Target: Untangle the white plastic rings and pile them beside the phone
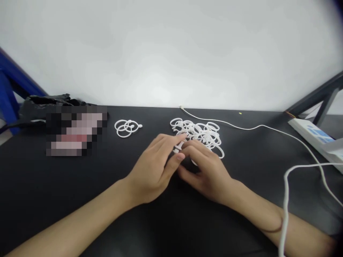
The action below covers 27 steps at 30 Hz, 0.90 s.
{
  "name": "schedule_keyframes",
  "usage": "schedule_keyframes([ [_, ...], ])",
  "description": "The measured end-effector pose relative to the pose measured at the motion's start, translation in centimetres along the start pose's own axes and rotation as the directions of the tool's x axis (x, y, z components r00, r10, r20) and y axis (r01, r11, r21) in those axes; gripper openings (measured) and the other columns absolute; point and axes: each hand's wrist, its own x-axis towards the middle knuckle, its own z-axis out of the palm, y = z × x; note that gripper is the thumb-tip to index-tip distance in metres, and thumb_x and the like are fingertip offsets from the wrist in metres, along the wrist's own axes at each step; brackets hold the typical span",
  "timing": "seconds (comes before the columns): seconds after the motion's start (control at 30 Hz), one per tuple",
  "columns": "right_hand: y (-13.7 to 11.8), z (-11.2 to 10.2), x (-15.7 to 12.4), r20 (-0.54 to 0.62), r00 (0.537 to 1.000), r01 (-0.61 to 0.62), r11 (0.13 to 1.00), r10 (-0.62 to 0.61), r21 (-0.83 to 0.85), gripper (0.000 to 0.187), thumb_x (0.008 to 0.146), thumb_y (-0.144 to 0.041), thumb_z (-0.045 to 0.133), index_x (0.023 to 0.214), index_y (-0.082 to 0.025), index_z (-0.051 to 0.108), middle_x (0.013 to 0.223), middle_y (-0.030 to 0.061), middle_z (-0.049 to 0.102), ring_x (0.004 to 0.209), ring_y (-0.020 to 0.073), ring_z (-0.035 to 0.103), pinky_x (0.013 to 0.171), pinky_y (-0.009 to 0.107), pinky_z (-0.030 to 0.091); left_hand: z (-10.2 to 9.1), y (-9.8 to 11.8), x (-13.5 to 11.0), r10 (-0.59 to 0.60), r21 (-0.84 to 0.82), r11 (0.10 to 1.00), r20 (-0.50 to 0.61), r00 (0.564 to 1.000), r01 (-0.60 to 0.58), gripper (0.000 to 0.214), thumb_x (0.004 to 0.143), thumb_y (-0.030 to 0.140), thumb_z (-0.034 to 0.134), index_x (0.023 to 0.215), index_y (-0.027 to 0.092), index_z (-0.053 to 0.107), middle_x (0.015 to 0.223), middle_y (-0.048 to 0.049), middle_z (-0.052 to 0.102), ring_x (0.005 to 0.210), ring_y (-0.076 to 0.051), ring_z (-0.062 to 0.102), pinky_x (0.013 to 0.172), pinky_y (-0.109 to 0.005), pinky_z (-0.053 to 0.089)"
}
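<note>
Both forearms come in from the bottom edge, at about 7 and 5 o'clock, and meet near the middle of the black surface (40,185). From the head view, the left hand (154,167) lies palm down with its fingers stretched toward 1 o'clock, and its thumb and forefinger seem to pinch a small white ring piece (179,147); so I judge this grip as closed on the piece, though the fingers cover most of it. The right hand (206,171) is curled just beside it, touching the left fingertips, and its own grip I cannot tell, because the fingers fold under and hide what is inside. Directly behind the hands, at 12 o'clock, sits the pile of white rings (199,134), tangled together and touching the fingertips, probably kept close so the hands reach it easily. At 10 o'clock, well apart from the pile, a small cluster of linked rings (127,127) lies alone, as if set aside. A white cable (268,127) runs from the far edge toward 3 o'clock, and another part of it crosses the right wrist and is cut off at the bottom. At 3 o'clock a white power strip (313,134) is partly out of frame. At 9 o'clock one area is blurred, and a dark bag (45,101) behind it is hard to make out.
</note>
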Motion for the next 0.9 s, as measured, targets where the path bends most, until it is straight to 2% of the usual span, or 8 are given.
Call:
schedule_keyframes([
  [0.1,-0.1,0.4,-0.3,0.020,0.999,-0.037,0.999,0.037,0.038,0.008,0.087,-0.015,0.058,0.087,-0.021,0.052,0.084,0.0025,0.061,0.077,0.0142,0.058,0.070,0.026,0.051,0.3,0.2,-0.1,-0.015,-0.112,0.994,0.003,1.000,0.016,0.030,0.101,0.024,0.042,0.126,0.015,0.056,0.119,-0.0074,0.067,0.110,-0.016,0.061,0.097,-0.030,0.051],
  [0.3,-0.4,0.3,0.1,-0.029,0.988,-0.146,0.974,0.153,0.174,0.008,0.087,-0.015,0.062,0.086,-0.021,0.057,0.090,0.0019,0.067,0.082,0.0126,0.065,0.076,0.025,0.053,-0.3,-0.2,0.2,-0.093,-0.236,0.968,-0.006,0.996,0.089,0.027,0.099,0.025,0.047,0.123,0.020,0.059,0.118,-0.0053,0.065,0.109,-0.015,0.062,0.096,-0.028,0.051],
  [0.47,-0.6,0.3,-0.1,-0.055,0.964,-0.238,0.940,0.259,0.246,0.015,0.086,-0.012,0.061,0.095,-0.022,0.056,0.089,0.0001,0.069,0.082,0.0131,0.069,0.076,0.025,0.057,-0.2,0.1,0.0,-0.096,-0.170,0.980,0.050,0.994,0.103,0.045,0.096,0.020,0.048,0.141,0.018,0.043,0.128,-0.0099,0.053,0.115,-0.018,0.056,0.102,-0.034,0.049],
  [0.57,-0.4,0.3,-0.5,-0.083,0.955,-0.258,0.934,0.286,0.247,0.026,0.086,-0.010,0.056,0.108,-0.023,0.052,0.100,0.0020,0.067,0.090,0.0144,0.068,0.081,0.029,0.058,0.2,-0.2,-0.1,-0.078,-0.065,0.995,0.014,0.997,0.079,0.045,0.097,0.020,0.046,0.142,0.016,0.042,0.122,-0.0106,0.052,0.110,-0.017,0.057,0.099,-0.035,0.052],
  [0.63,-0.3,0.3,-0.5,-0.102,0.960,-0.235,0.949,0.260,0.209,0.033,0.088,-0.011,0.056,0.117,-0.024,0.050,0.106,0.0038,0.064,0.088,0.0145,0.067,0.078,0.030,0.059,0.5,-0.6,-0.1,-0.023,0.022,0.999,-0.021,1.000,0.023,0.044,0.097,0.020,0.048,0.141,0.017,0.044,0.119,-0.0102,0.052,0.103,-0.016,0.059,0.094,-0.035,0.054],
  [0.7,-0.2,0.1,-0.4,-0.094,0.978,-0.172,0.977,0.184,0.128,0.036,0.089,-0.012,0.056,0.122,-0.025,0.051,0.104,0.0037,0.062,0.082,0.0135,0.065,0.074,0.029,0.059,0.6,-0.9,-0.1,0.029,0.094,0.995,-0.042,0.999,-0.025,0.045,0.095,0.017,0.050,0.140,0.017,0.045,0.116,-0.0094,0.053,0.098,-0.016,0.060,0.089,-0.033,0.056],
  [0.8,-0.1,-0.2,0.0,-0.078,0.993,-0.084,0.996,0.086,0.023,0.026,0.091,-0.011,0.056,0.114,-0.024,0.057,0.095,0.0024,0.064,0.079,0.0131,0.065,0.072,0.028,0.057,0.6,-0.9,-0.1,0.057,0.135,0.990,-0.065,0.996,-0.048,0.047,0.092,0.015,0.054,0.139,0.016,0.045,0.114,-0.0082,0.058,0.101,-0.017,0.061,0.089,-0.032,0.056],
  [0.9,0.0,-0.4,0.2,-0.096,0.993,-0.070,0.997,0.072,0.020,0.018,0.092,-0.010,0.057,0.104,-0.023,0.059,0.094,0.0029,0.067,0.084,0.0143,0.066,0.072,0.026,0.056,0.4,-0.8,-0.1,0.066,0.131,0.990,-0.084,0.994,-0.054,0.045,0.092,0.016,0.055,0.135,0.014,0.046,0.116,-0.0081,0.061,0.107,-0.017,0.061,0.095,-0.033,0.055],
])
